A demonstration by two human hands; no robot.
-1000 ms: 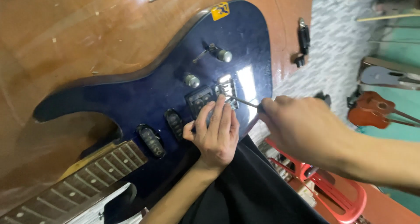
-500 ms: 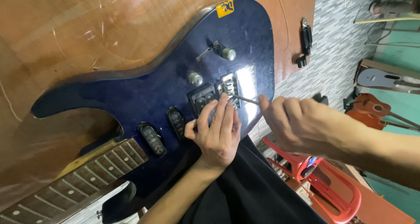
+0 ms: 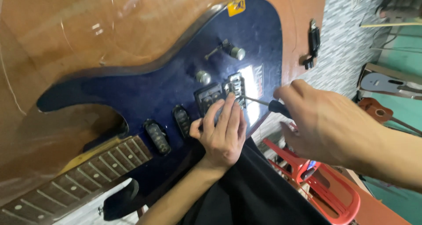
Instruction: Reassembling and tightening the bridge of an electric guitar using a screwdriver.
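Head view: left hand (image 3: pixel 222 135) lies flat with fingers together on the blue guitar (image 3: pixel 154 93) in the centre. Right hand (image 3: pixel 325 119) is closed around a screwdriver (image 3: pixel 266 104) at the bridge (image 3: pixel 235 86); a slipping tip could scratch the glossy body.

A dark blue electric guitar (image 3: pixel 145 93) lies flat on its back on a brown wooden table (image 3: pixel 66 36), body toward the upper right and neck running off to the lower left. Its glossy top carries two black pickups, a third near the metal bridge (image 3: pixel 236 86), two silver knobs and a small yellow sticker at the upper edge. The fretboard is brown with pale dot markers and metal frets. No strings can be made out.

A screwdriver (image 3: pixel 268 104) with a thin metal shaft and a dark handle lies almost level above the body, its tip touching the bridge, its handle pointing right, mostly hidden.
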